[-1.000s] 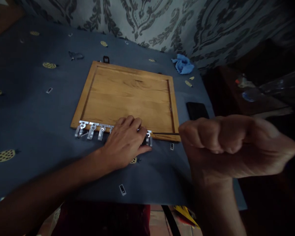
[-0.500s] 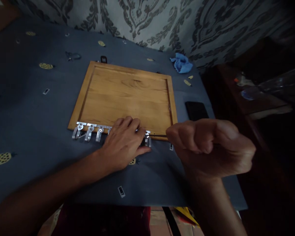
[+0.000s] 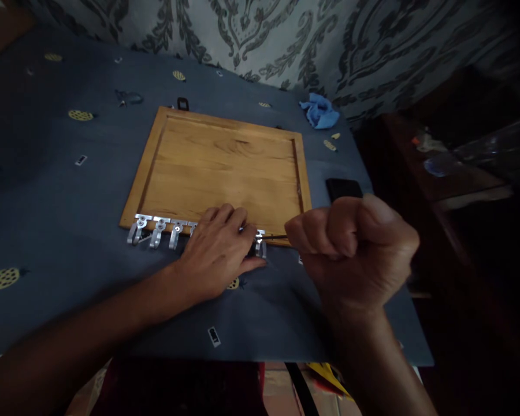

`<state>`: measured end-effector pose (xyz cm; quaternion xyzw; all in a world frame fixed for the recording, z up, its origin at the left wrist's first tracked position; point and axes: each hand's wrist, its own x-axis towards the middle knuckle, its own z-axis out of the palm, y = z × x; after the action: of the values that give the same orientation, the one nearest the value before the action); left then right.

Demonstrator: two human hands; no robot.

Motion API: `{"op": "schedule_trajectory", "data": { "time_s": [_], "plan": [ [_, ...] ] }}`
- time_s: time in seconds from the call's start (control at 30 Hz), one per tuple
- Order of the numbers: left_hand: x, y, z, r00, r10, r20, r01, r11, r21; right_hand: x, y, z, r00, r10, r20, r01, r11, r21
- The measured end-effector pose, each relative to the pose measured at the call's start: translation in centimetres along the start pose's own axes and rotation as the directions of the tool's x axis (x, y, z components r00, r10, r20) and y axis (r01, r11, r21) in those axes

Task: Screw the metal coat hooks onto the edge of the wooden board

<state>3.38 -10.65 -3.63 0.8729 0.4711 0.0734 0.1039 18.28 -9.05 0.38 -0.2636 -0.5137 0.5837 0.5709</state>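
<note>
Several silver hooks line the 6 o'clock edge of the wooden board on the worktop. Left hand: fingers bent over that row; cannot tell whether they pinch anything. Right hand, at the board's 4 o'clock: fingers curled tight round a thin dark rod pointing to 9 o'clock. Risks: a skewed push could skid the rod into the left hand; slack left pressure could let hooks shift.
</note>
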Motion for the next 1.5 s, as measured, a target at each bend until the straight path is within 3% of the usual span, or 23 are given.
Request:
{"op": "schedule_trajectory", "data": {
  "time_s": [0.3,0.5,0.73,1.1,1.5],
  "plan": [
    [0.0,0.1,-0.3,1.000,-0.009,0.019,0.009,1.000,0.001,0.0,0.1,1.6,0.981,-0.037,-0.189,0.037,0.999,-0.004],
    [-0.1,0.0,-0.1,1.000,0.005,-0.016,-0.005,1.000,-0.002,-0.3,-0.2,1.4,0.984,-0.016,-0.176,0.011,1.000,-0.024],
    [-0.1,0.0,0.1,1.000,0.013,-0.014,-0.013,1.000,-0.007,-0.3,-2.2,0.3,0.962,-0.127,-0.241,0.129,0.992,-0.006],
    [-0.3,-0.1,0.6,0.995,0.020,-0.097,-0.017,0.999,0.031,-0.3,-0.9,-0.3,0.986,-0.046,-0.159,0.049,0.999,0.019],
    [-0.3,0.0,0.4,0.997,0.014,-0.070,-0.010,0.998,0.059,-0.2,0.1,-1.2,0.994,-0.038,-0.103,0.042,0.998,0.037]
  ]
}}
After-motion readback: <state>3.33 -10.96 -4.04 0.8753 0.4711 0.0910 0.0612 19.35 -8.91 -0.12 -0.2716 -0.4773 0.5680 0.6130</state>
